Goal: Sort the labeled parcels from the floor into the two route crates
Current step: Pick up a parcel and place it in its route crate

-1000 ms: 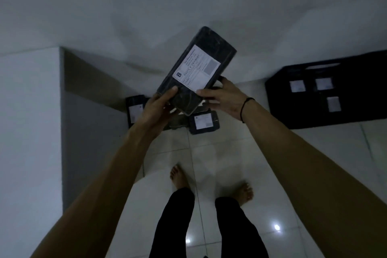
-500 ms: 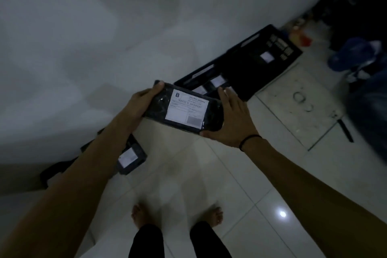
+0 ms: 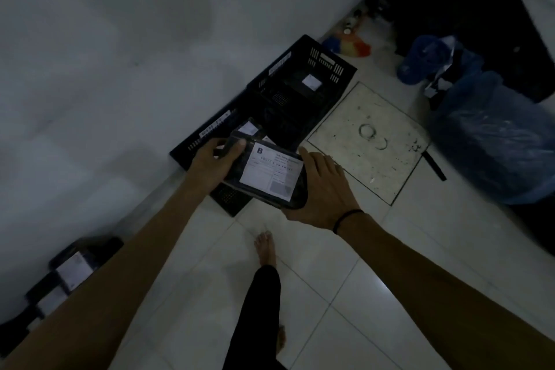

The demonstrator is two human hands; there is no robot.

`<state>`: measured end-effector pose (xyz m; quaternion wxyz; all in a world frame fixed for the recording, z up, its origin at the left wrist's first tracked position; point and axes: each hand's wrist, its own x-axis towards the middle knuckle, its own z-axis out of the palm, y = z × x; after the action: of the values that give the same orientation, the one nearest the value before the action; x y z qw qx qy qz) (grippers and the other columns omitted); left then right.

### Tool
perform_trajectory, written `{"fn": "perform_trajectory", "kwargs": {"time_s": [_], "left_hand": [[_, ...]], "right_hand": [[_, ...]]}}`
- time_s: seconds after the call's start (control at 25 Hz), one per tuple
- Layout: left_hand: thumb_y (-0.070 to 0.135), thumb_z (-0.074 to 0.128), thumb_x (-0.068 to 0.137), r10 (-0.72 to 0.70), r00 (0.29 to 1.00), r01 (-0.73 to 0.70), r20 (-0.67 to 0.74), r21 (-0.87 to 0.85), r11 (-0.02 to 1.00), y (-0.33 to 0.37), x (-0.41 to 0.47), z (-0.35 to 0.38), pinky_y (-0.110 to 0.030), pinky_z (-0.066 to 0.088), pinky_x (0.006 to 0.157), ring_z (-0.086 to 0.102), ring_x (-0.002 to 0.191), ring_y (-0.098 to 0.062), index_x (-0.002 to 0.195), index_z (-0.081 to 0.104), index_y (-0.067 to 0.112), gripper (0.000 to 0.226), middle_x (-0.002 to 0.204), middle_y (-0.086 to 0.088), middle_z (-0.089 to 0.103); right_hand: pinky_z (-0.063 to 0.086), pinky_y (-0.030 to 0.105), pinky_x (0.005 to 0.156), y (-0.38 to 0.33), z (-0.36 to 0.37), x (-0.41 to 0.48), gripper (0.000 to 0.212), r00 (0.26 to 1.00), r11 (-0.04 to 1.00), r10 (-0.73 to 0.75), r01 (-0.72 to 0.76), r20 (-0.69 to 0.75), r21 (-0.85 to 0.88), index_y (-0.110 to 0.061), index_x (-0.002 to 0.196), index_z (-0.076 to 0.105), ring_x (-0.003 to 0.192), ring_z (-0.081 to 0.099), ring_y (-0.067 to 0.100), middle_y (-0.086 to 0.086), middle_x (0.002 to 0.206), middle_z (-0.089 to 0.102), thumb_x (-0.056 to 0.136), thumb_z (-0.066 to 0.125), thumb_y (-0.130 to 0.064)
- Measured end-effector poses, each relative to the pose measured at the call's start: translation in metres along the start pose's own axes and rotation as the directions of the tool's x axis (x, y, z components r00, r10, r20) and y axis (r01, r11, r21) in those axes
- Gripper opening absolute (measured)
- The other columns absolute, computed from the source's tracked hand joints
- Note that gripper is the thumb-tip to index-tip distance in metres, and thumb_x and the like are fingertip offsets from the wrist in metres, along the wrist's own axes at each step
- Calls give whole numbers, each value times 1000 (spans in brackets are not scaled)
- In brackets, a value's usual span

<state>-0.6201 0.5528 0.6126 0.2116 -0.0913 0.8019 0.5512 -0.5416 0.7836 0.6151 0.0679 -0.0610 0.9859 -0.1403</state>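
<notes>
I hold a black parcel [image 3: 264,177] with a white label marked B between both hands, above the near crate. My left hand [image 3: 214,164] grips its left end, thumb on top. My right hand [image 3: 322,189] cups its right end. Two black route crates stand side by side against the wall: the near crate [image 3: 192,147], with labeled parcels inside, and the far crate [image 3: 339,69], holding one labeled parcel [image 3: 310,82]. More black labeled parcels [image 3: 73,270] lie on the floor at the lower left, partly hidden by my left arm.
A white wall runs along the left. A square floor hatch [image 3: 366,141] lies right of the crates. Blue plastic bags [image 3: 486,135] and dark clutter fill the right and far corner. My bare feet [image 3: 265,249] stand on white tiles below the parcel.
The view has swung right toward the crates. The parcel has come down from chest height and now hangs over the near crate, still held by both hands.
</notes>
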Motion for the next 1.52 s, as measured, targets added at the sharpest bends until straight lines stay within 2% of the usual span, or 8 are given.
{"fn": "perform_trajectory", "kwargs": {"time_s": [0.12, 0.24, 0.44, 0.6, 0.76, 1.04, 1.32, 1.52], "left_hand": [[58, 65, 83, 249, 964, -265, 94, 233, 936, -5, 55, 47, -26, 45, 96, 52, 114, -9, 131, 49, 29, 58, 125, 10, 54], [51, 60, 89, 213, 954, -258, 209, 219, 941, 6, 131, 79, -21, 41, 101, 50, 120, -4, 140, 48, 29, 56, 130, 13, 55], [59, 54, 89, -219, 964, 208, 148, 90, 974, 24, 226, 134, -35, 45, 104, 60, 115, -17, 133, 57, 20, 59, 127, 3, 61], [66, 58, 83, -424, 852, 515, 307, -348, 783, 43, 297, 179, -40, 53, 97, 64, 115, -21, 131, 61, 24, 63, 127, -1, 67], [32, 74, 78, -446, 867, 498, 223, -428, 754, 48, 369, 220, -25, 59, 74, 67, 110, -22, 123, 65, 12, 50, 119, -4, 71], [36, 77, 80, -512, 849, 444, 127, -698, 562, 27, 446, 251, -42, 48, 101, 60, 120, -29, 131, 60, 17, 57, 128, -7, 66], [24, 60, 96, -645, 761, 303, -73, -839, 452, 8, 562, 299, -32, 52, 82, 64, 108, -21, 121, 61, 14, 28, 109, 0, 72], [29, 67, 90, -802, 597, 214, -16, -960, 179, -37, 629, 340, -40, 49, 90, 61, 111, -25, 128, 56, 11, 43, 122, -5, 66]], "right_hand": [[41, 42, 98, 56, 14, 38, 127, 996, 999, 37, -36, 78, -21, -10, 151, 20, 119, 43, 24, 4, 134, 44, 52, 67, -75], [45, 41, 93, 121, 23, 97, 122, 988, 996, 90, -87, 128, -27, -11, 146, 29, 113, 45, 22, 3, 128, 46, 50, 67, -74], [45, 41, 91, 212, 18, 177, 119, 976, 993, 113, -115, 188, -2, -10, 144, 31, 110, 46, 24, 5, 126, 47, 49, 68, -72], [43, 43, 96, 281, 23, 246, 124, 977, 999, 35, -43, 209, 33, -8, 149, 24, 116, 43, 24, 5, 133, 44, 53, 65, -74], [36, 45, 104, 346, 44, 324, 126, 959, 996, -47, 25, 279, 83, -9, 152, 18, 125, 38, 28, 9, 140, 38, 54, 68, -72], [27, 51, 112, 393, 61, 449, 125, 892, 981, -185, 192, 412, 24, -12, 153, 9, 132, 33, 30, 11, 143, 33, 59, 71, -65], [24, 51, 115, 441, 128, 578, 123, 844, 956, -238, 292, 480, -40, -11, 152, 12, 139, 23, 30, 9, 149, 30, 59, 77, -59], [31, 48, 111, 470, 200, 649, 122, 747, 874, -355, 478, 562, -84, -8, 150, 18, 132, 31, 29, 9, 147, 31, 56, 79, -58]]}}
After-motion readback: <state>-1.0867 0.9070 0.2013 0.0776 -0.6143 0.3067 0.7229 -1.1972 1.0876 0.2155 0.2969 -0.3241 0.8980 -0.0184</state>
